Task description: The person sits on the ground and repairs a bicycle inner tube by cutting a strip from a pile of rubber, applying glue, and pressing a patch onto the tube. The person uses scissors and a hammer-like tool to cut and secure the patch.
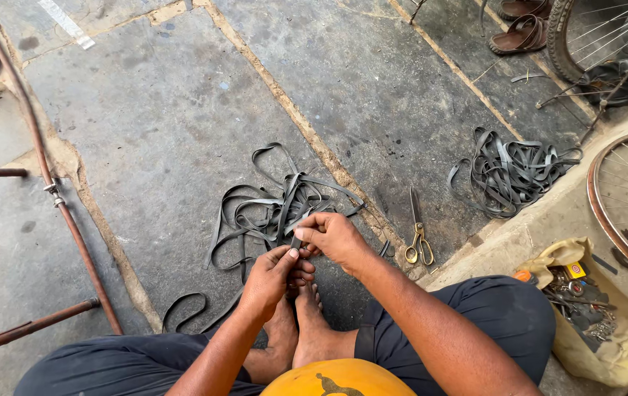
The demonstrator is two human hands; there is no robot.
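I sit on a stone floor with my bare feet together in front of me. My left hand (276, 277) and my right hand (331, 236) meet above the feet, both pinching the same black rubber strip (296, 240). The strip runs into a tangled heap of black rubber strips (270, 209) lying on the floor just beyond my hands. One long strip loops back toward my left leg (185, 312).
Yellow-handled scissors (418, 233) lie to the right of my hands. A second pile of rubber strips (508, 172) sits further right. A cloth with small tools and parts (585, 308), bicycle wheels (626, 194), sandals (519, 33) and rusty metal bars (72, 235) surround the spot.
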